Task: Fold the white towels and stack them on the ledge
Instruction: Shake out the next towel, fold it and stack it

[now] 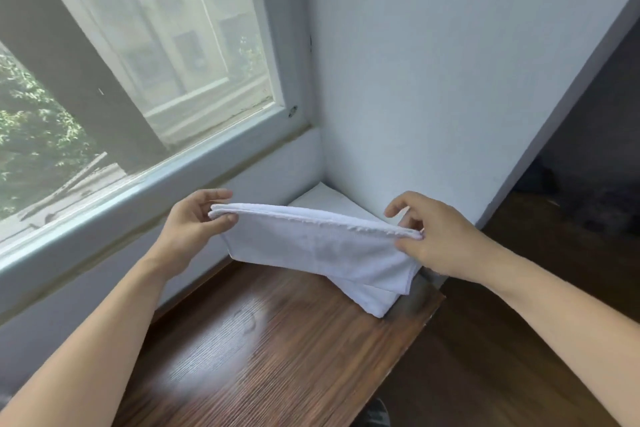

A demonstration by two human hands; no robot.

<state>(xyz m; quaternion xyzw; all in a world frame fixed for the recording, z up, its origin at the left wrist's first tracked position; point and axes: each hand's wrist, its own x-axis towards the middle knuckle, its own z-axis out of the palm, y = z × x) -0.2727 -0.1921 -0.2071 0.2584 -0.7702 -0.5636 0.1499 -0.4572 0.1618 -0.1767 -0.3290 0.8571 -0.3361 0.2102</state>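
I hold a white towel (pixel 322 246), doubled over, stretched between both hands above the wooden ledge (pixel 277 340). My left hand (pixel 194 218) pinches its left top corner and my right hand (pixel 433 239) pinches its right top corner. The towel hangs down in front of a stack of folded white towels (pixel 332 199) that lies in the corner of the ledge against the wall. The lower edge of that stack (pixel 370 302) shows under the hanging towel; how many towels it holds is hidden.
A window with a pale frame (pixel 145 184) runs along the ledge's left side. A white wall (pixel 450 80) closes the far end. The ledge's right edge (pixel 408 347) drops to a dark wooden floor (pixel 519 357).
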